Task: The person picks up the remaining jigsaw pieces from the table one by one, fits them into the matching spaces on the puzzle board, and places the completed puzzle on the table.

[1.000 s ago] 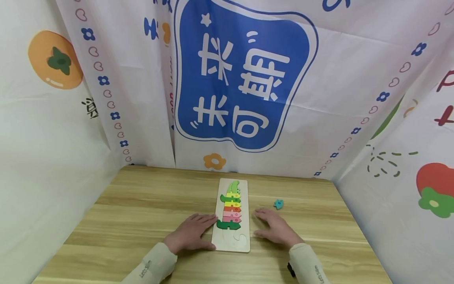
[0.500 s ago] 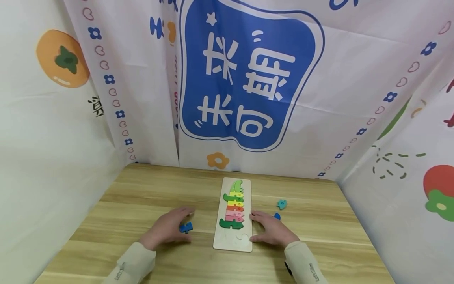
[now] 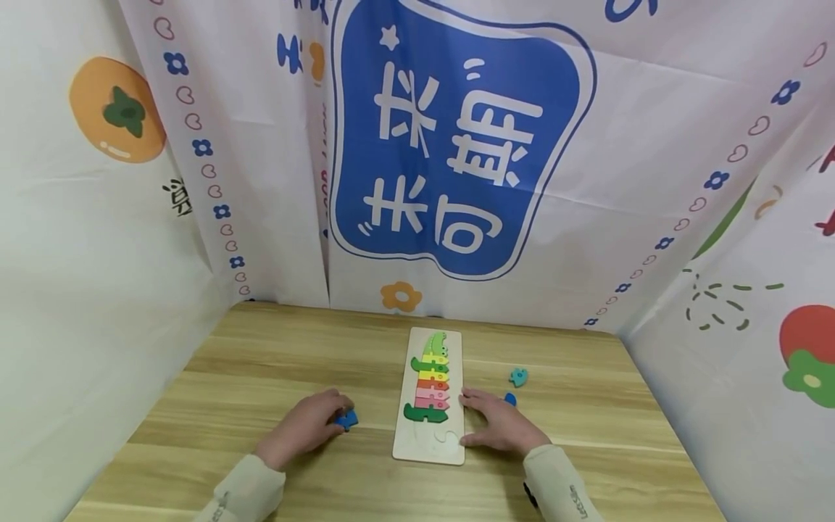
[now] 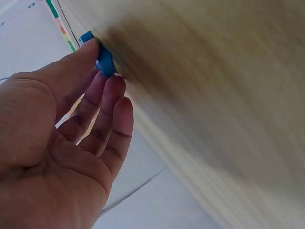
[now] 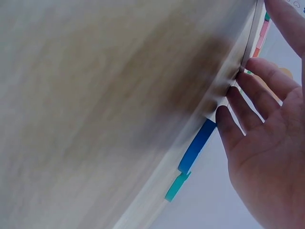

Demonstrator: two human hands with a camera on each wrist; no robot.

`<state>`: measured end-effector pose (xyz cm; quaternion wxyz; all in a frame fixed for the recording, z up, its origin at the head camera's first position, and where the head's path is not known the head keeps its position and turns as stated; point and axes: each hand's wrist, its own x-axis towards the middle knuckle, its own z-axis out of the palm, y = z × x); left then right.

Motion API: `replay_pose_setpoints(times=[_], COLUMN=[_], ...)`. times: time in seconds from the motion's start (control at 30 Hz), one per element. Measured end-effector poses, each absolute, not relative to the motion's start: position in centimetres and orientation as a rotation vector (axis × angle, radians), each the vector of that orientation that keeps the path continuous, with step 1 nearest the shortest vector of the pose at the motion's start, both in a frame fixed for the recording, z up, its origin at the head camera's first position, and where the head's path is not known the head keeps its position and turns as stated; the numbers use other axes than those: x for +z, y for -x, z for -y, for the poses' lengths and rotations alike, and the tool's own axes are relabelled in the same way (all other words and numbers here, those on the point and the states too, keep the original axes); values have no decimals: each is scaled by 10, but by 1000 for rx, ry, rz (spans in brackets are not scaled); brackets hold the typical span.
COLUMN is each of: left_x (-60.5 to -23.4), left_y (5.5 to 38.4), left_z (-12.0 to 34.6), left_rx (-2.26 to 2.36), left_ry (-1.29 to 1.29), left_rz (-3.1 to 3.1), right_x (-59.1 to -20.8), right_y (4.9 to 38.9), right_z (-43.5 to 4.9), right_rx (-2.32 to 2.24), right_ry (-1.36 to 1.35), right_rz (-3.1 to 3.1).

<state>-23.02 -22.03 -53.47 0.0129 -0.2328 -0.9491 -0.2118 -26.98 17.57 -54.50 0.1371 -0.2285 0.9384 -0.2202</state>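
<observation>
My left hand [image 3: 301, 429] pinches a blue puzzle piece [image 3: 348, 419] between thumb and fingertips, left of the puzzle board. In the left wrist view this blue piece [image 4: 106, 61] is seen edge-on, close over the tabletop. The pale wooden board [image 3: 417, 444] lies lengthwise, holding a colourful crocodile [image 3: 430, 384] built of several interlocking pieces; its near end shows bare wood with a curved line. Along the board's right edge rests my right hand [image 3: 501, 422], fingers fairly straight and thumb apart, gripping nothing. Its fingertips [image 5: 248, 64] are at the edge in the right wrist view.
Beyond the right hand lie a second blue piece [image 3: 510, 399], partly hidden by that hand, and a teal piece [image 3: 518, 376]. The wood-grain table [image 3: 274, 348] is bordered by printed white cloth [image 3: 280, 283] at the back and both sides.
My left hand left the board's left edge, moved left and its fingers closed on the blue piece. The right hand came in against the board's right edge, uncovering another blue piece.
</observation>
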Motion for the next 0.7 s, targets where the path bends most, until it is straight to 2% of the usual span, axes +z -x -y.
replay_pose_setpoints(times=[0.27,0.57,0.7], left_x=[-530,-516,-511], left_y=[230,234,233], left_z=[208,195,191], left_rx=[-802,-1349,-1443], left_ry=[707,639,610], left_rz=[2925,2816,2787], right_x=[-542,-545,-545], right_y=[268,269,269], right_z=[-176,-176,-176], right_rx=[-672,-673,-673], right_ry=[638,654,646], right_rz=[-2701,-2705,-2703])
